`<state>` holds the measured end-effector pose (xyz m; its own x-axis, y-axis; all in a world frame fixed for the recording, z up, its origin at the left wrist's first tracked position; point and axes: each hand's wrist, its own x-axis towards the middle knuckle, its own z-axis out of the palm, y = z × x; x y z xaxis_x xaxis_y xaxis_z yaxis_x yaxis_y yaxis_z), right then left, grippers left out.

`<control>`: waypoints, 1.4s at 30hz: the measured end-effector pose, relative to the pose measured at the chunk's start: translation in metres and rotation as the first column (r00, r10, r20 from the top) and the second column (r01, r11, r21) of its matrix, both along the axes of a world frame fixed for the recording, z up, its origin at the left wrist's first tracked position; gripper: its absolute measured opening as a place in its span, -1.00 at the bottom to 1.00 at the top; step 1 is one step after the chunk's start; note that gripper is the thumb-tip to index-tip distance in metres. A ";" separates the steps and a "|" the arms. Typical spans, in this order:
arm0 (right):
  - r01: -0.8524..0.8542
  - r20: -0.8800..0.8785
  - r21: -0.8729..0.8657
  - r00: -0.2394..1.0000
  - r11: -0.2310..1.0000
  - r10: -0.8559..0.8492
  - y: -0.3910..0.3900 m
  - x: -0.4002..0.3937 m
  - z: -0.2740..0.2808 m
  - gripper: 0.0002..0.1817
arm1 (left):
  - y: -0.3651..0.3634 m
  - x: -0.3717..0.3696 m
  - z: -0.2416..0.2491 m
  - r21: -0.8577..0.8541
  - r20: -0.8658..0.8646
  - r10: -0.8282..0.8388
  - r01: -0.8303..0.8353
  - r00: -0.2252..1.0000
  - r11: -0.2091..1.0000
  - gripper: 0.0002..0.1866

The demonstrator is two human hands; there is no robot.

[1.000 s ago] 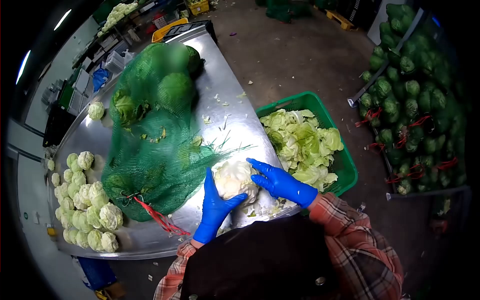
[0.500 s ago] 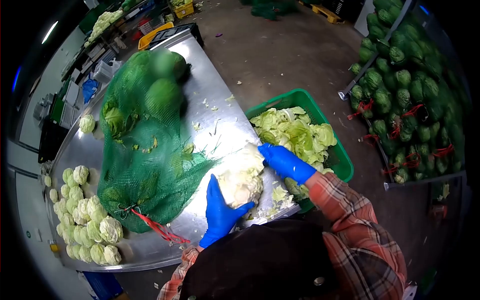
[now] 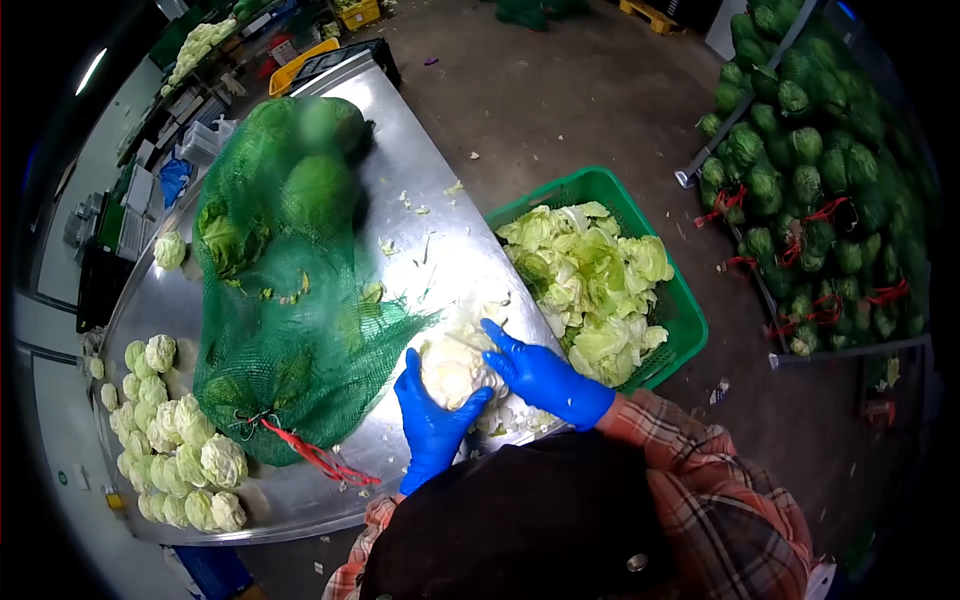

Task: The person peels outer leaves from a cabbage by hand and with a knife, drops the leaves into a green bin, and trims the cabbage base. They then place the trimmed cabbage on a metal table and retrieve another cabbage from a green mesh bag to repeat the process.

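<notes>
A pale, trimmed cabbage head [image 3: 452, 372] rests on the metal table near its front right edge. My left hand [image 3: 435, 420], in a blue glove, is wrapped round its left and near sides, thumb and fingers spread along it. My right hand [image 3: 550, 380], also gloved in blue, is at the cabbage's upper right side with its fingers bent. A thin pale strip seems to run leftward from those fingers over the cabbage, too blurred to name. Loose leaf scraps [image 3: 510, 415] lie beside the cabbage.
A green mesh sack [image 3: 300, 340] with cabbages in it covers the table's middle. Several trimmed cabbages [image 3: 190, 465] stand at the left edge. A green crate [image 3: 690, 320] of leaves adjoins the table's right edge. Sacked cabbages [image 3: 800, 200] are stacked in a metal-framed rack further right.
My right hand has moved left and down from the table edge to the cabbage. Another loose leaf now shows in the near part of the crate. My left hand still holds the cabbage.
</notes>
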<state>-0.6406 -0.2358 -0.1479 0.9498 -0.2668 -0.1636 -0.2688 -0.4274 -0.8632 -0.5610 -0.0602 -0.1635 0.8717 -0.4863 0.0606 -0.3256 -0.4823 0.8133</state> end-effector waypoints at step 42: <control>-0.216 -0.039 0.586 0.955 0.781 0.294 0.028 0.045 -0.006 -0.45 | 0.074 0.003 -0.002 -0.404 -0.488 -0.193 -0.025 0.851 0.914 0.24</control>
<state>-0.5959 -0.2080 -0.1543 0.9317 0.1609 -0.3256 -0.3390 0.0635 -0.9386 -0.5582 0.0133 -0.1660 0.7858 -0.5911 -0.1823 0.1614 -0.0885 0.9829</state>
